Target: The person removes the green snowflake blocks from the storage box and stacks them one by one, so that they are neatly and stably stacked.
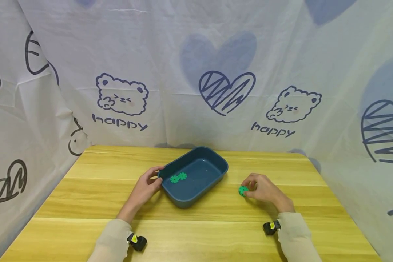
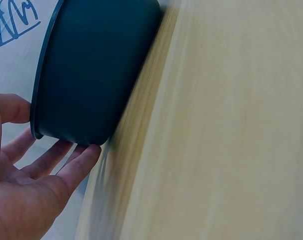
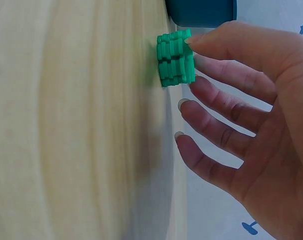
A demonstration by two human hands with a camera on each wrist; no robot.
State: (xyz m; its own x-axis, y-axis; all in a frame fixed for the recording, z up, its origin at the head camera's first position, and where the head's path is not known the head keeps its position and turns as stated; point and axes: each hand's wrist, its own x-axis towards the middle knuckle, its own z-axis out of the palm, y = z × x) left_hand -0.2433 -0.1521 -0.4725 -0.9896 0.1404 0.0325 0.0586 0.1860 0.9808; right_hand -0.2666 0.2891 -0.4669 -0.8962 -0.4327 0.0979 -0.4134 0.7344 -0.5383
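Observation:
A dark blue plastic tub [image 1: 201, 189] stands at an angle on the table, with two green snowflake discs [image 1: 174, 179] lying flat inside near its left end. My left hand [image 1: 146, 185] holds the tub's left corner, thumb at the rim and fingers against the outer wall; the tub's side [image 2: 86, 70] fills the upper part of the left wrist view. Right of the tub, my right hand [image 1: 262, 188] pinches a short stack of green snowflake discs [image 3: 175, 57] between thumb and forefinger. Its other fingers are spread and loosely bent. The stack is low over the wood; contact cannot be told.
The wooden table [image 1: 196, 236] reaches back to a white cloth [image 1: 177, 120] printed with hearts, bears and "happy". Cloth also hangs along both sides. Small black cameras [image 1: 137, 242] are worn on both wrists.

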